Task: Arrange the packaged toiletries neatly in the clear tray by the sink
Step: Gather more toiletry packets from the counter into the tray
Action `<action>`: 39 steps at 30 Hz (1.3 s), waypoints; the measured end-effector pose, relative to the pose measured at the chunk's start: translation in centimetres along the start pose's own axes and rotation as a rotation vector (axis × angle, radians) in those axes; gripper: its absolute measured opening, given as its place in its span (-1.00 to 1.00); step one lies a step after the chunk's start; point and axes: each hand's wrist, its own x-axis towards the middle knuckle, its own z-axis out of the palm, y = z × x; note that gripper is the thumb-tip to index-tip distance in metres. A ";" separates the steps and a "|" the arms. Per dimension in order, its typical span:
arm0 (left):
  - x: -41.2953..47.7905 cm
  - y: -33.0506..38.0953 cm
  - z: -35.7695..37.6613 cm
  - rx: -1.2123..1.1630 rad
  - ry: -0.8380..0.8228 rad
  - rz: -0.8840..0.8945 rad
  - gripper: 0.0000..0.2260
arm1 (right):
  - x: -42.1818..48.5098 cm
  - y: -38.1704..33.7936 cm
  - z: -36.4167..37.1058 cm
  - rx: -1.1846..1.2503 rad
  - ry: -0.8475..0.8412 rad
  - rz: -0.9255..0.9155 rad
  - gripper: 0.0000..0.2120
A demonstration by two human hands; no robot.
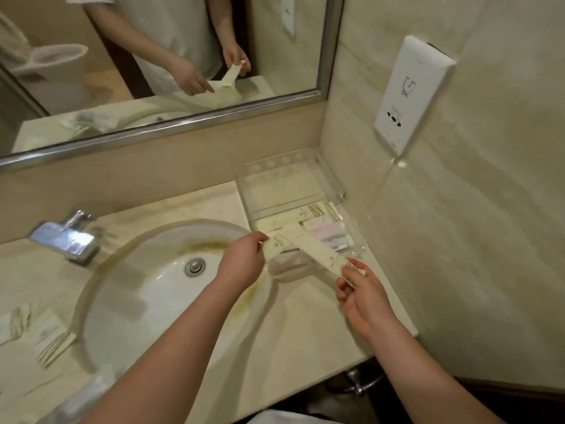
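Hands meet just above the near end of the clear tray (336, 182), which sits on the desk (305, 325) in the far right corner, between the sink (101, 301) and the right wall. A long cream packet (315, 250) stretches between them, slanting from far left down to near right, held in the air over the tray's near edge.

The left hand (244, 261) has its fingers (260, 240) curled in, pinching the far-left end of the long cream packet. A shorter cream piece shows just under that end; whether it is a second packet cannot be told. The right hand (363, 298) grips the near-right end, thumb on top and fingers (345, 289) bent beneath it.

Inside the tray, several flat packets (324, 223) lie side by side in the near half, cream ones and one pale pink one. The far half shows only its clear floor and walls.

On the near left of the desk, beyond the sink, more cream packets (46, 335) lie loose, some with striped ends. A chrome faucet (65, 240) stands at the far left of the sink, and the drain (194, 266) sits in the bowl. A mirror (153, 56) on the far wall reflects both hands and the packet. A white box (409, 93) is fixed to the right wall above the tray.
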 end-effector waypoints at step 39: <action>10.5 0.7 7.4 0.556 0.065 0.418 -0.77 | 8.2 -2.1 0.0 -0.125 0.236 -0.082 -0.77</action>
